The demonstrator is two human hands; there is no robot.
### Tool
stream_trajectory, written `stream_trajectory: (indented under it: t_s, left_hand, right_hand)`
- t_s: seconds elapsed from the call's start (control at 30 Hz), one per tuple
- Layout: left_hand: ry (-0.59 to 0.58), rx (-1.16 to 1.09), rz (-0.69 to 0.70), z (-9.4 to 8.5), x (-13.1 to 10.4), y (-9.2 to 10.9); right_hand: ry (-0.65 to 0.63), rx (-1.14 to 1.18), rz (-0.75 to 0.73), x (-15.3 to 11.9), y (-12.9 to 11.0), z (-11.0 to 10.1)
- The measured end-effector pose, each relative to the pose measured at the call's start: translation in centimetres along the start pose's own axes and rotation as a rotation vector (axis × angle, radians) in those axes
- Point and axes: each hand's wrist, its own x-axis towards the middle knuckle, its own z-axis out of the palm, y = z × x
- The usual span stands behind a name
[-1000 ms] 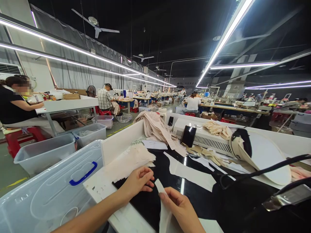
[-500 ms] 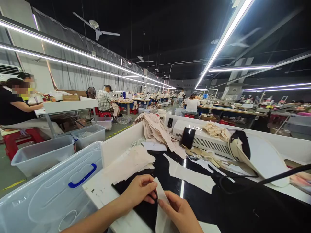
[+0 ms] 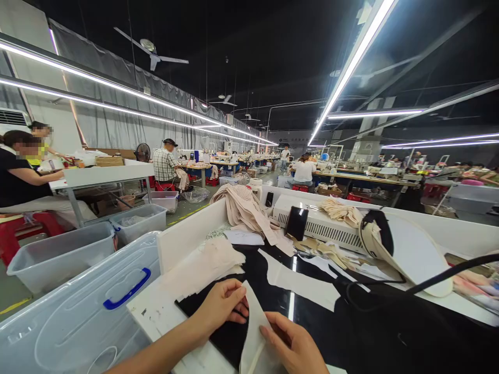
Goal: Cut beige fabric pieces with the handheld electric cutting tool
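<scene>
A white fabric piece [image 3: 254, 324] is held up over the black tabletop, its narrow end upward and its lower part running out of view. My left hand [image 3: 223, 307] pinches its upper left edge between thumb and fingers. Lower down, my right hand [image 3: 293, 340] has the right edge between thumb and fingers; its other fingers are partly hidden. Another cut white piece [image 3: 298, 280] lies flat on the black surface [image 3: 362, 332] beyond my hands. To the left rests a pile of cream fabric pieces [image 3: 206, 262].
Draped beige strips [image 3: 244, 208] hang over the table's white rim. A white vented machine [image 3: 317, 221], a dark phone-like slab [image 3: 297, 222], scraps [image 3: 331, 249] and a black cable [image 3: 436, 285] lie at the back and right. A clear bin with blue handle [image 3: 127, 288] stands left. Co-workers sit farther off.
The held fabric piece has turned and now shows more of its face. My right hand has shifted slightly right and down along its edge. The whole view has swung a little.
</scene>
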Motion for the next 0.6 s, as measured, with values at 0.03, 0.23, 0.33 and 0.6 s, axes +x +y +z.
stream_trajectory:
  t_s: [0.03, 0.23, 0.33, 0.6]
  left_hand:
    - [0.003, 0.006, 0.009, 0.1, 0.1, 0.0]
    - [0.06, 0.059, 0.094, 1.2, 2.2, 0.3]
    - [0.153, 0.135, 0.178, 1.9, 4.5, 0.8]
    - [0.407, 0.462, 0.325, 4.4, 12.9, 2.6]
  right_hand:
    - [0.0, -0.02, -0.013, 0.0, -0.1, -0.1]
    - [-0.07, -0.227, 0.017, 0.2, -1.5, -1.8]
    - [-0.004, -0.274, 0.017, 0.6, -1.7, -3.4]
    - [0.318, -0.372, -0.017, 3.1, -0.4, -8.1]
